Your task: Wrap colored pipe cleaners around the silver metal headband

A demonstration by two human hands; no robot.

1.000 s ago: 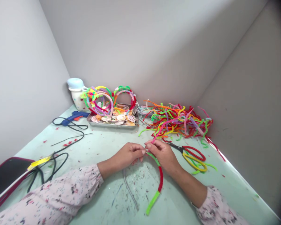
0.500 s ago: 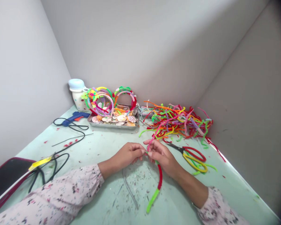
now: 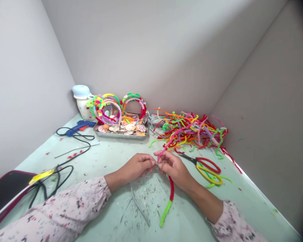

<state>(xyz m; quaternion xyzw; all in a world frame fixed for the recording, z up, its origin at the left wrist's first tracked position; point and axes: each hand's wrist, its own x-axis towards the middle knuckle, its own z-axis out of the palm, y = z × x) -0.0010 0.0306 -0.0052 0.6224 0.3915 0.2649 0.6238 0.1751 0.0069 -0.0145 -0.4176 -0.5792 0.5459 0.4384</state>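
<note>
Above the middle of the table, my left hand [image 3: 140, 164] and my right hand [image 3: 172, 165] nearly meet at the top of a headband. The band's one leg [image 3: 138, 205] is bare grey and hangs below my left hand. Its other leg [image 3: 171, 191] comes down under my right hand, wrapped in red and, at the tip, bright green. A pink pipe cleaner [image 3: 169, 141] rises from my right fingers toward the pile behind. Both hands are closed in a pinch; the fingers hide most of the band's top, where a bit of green and pink shows.
Red-and-yellow-handled scissors [image 3: 209, 169] lie right of my right hand. Behind are a heap of pipe cleaners [image 3: 189, 129] and a metal tray [image 3: 121, 135] with shells and wrapped headbands. At left are a blue glue gun [image 3: 77, 128], black cables, a lidded cup [image 3: 83, 104] and a dark device [image 3: 11, 186].
The view has shifted slightly. Both hands keep their pinch at the band's top, and the pink pipe cleaner's lower end has moved slightly at the fingertips.
</note>
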